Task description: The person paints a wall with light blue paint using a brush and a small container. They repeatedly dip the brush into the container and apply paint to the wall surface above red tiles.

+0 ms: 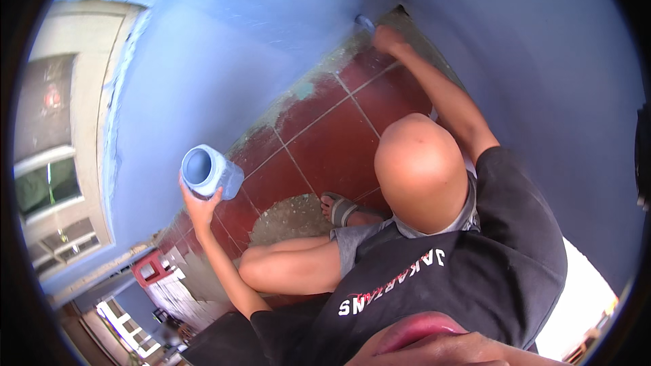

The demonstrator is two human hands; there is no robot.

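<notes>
My left hand [202,206] grips a plastic jar [229,178] coated in light blue paint. Its wide mouth is uncovered and tilted up toward me, and the inside looks blue. At arm's length my right hand [389,39], blurred, is closed around a small blue-tipped tool [364,22], probably a paintbrush; its handle is hidden in the fist. The tool's tip is at the foot of the blue wall [285,15], close to the room's corner. Whether it touches the wall I cannot tell.
Red floor tiles [325,142] run up to the walls, with a rough grey strip along the base and a bare cement patch [290,218]. A second blue wall [549,86] rises close on the right. A framed window [51,132] and a red plastic object [151,268] are at left.
</notes>
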